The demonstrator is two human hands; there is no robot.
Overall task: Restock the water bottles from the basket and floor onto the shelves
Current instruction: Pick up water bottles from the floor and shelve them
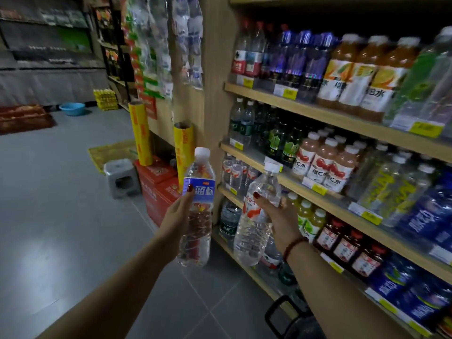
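My left hand (176, 217) grips an upright clear water bottle with a blue label (198, 206) in front of the shelf end. My right hand (274, 211) holds a second clear water bottle with a white and red label (256, 216), tilted with its cap toward the wooden shelves (325, 199). That cap sits close to the edge of the third shelf, beside a row of small bottles with red labels (236, 172). A dark basket handle (281, 311) shows at the bottom, under my right forearm.
The shelves on the right are packed with juice, water and blue-labelled bottles. Yellow rolls (140, 133) stand on red boxes (159, 184) at the shelf end, next to a small grey stool (121, 177). A blue basin (72, 108) sits far back on the grey floor.
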